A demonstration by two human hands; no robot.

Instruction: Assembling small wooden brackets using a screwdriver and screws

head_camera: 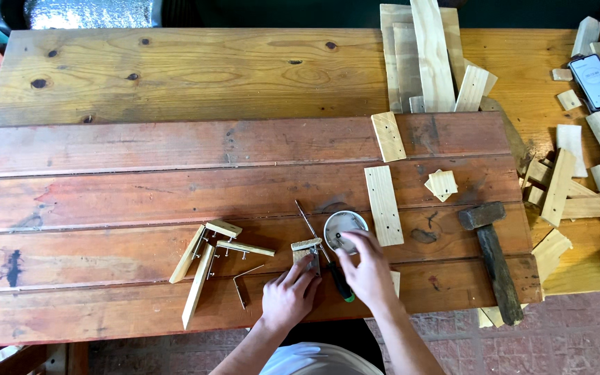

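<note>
Small pale wooden block (306, 251) gripped by left hand (287, 295) on reddish plank bench (140, 201); small part pinched by right hand (367, 272) beside round metal tin (342, 226); fastening step judged underway.

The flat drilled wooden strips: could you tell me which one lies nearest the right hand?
The lower strip, beside the round tin; the other strip lies higher up.

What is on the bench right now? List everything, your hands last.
small wooden block: one, pale, under left fingers
green-handled screwdriver: one, between the hands
round metal tin: one, silver, at right fingertips
drilled wooden slats: two, pale, right of tin
nailed stick assembly: one, pale, left of hands
bent metal bracket: one, grey, front edge
hammer: one, dark, right
smartphone: one, black, far right
left hand: on block
right hand: over tin
</note>
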